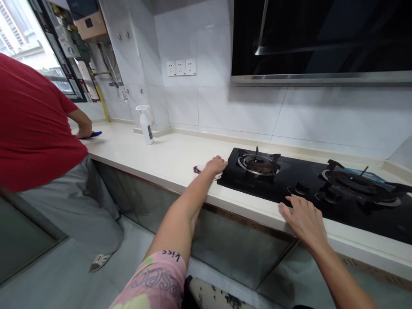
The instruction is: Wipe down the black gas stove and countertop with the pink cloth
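Note:
My left hand [216,165] reaches out over the cream countertop [154,156] and closes on a small white and dark red cloth [198,169], right at the left edge of the black gas hob [283,184]. My right hand [302,216] lies flat with fingers spread on the hob's front edge, just in front of the left control knob [301,188]. It holds nothing. The hob has a left burner [258,163] and a right burner [360,182].
A person in a red shirt [32,124] leans on the countertop at the left, a hand on a blue object [95,134]. A white spray bottle [146,124] stands near the wall. A black range hood [322,43] hangs above the hob. Wall sockets [181,67] sit above the counter.

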A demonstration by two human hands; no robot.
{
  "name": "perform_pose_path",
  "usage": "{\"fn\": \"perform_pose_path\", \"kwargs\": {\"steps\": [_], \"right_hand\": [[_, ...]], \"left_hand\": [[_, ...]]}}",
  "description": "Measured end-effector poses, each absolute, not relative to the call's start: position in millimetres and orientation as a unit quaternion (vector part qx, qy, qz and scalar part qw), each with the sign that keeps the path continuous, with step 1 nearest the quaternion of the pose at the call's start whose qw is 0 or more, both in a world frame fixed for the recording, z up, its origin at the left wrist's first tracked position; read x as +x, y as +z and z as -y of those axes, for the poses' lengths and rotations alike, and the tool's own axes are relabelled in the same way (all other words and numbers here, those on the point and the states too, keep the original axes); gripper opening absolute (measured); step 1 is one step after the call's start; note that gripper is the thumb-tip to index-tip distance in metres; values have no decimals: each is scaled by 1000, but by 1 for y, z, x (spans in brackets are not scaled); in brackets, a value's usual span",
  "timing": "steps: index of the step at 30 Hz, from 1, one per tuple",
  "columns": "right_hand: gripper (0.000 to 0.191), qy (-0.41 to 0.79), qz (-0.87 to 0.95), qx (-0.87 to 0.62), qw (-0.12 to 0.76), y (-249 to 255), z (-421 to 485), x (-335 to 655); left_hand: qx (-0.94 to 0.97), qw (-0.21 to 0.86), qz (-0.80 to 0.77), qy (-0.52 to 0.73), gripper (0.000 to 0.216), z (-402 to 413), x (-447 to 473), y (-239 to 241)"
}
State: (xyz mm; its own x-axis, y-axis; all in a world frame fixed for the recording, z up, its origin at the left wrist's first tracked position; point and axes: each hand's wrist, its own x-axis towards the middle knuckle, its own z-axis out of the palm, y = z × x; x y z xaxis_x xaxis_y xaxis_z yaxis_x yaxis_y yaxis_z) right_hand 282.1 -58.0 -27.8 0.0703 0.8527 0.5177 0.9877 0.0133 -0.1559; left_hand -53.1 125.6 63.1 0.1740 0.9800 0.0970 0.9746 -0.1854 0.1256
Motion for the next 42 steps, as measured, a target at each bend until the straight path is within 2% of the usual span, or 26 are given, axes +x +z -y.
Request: {"fn": "perform_pose_path", "kwargs": {"steps": [6,17,23,32,36,42], "right_hand": [[55,-143,680,-666,271,-33,57,286],[53,-158,680,-660,277,-41,53,288],[57,-148,687,-659,268,-44,52,297],[56,-158,685,-663,256,-40,55,284],[53,-153,678,-670,261,-33,57,278],[49,-167,674,-669,263,-31,57,276]], "left_hand": [[799,22,-599,54,46,-107,-54,65],[841,12,-541,13,54,-9,-101,51],[760,19,-649,19,54,-23,-149,59],[553,-59,-829,53,55,-7,-266,77],[549,-77,-829,65,52,-5,-247,74],[642,-91,-753,113,50,18,-136,44]]}}
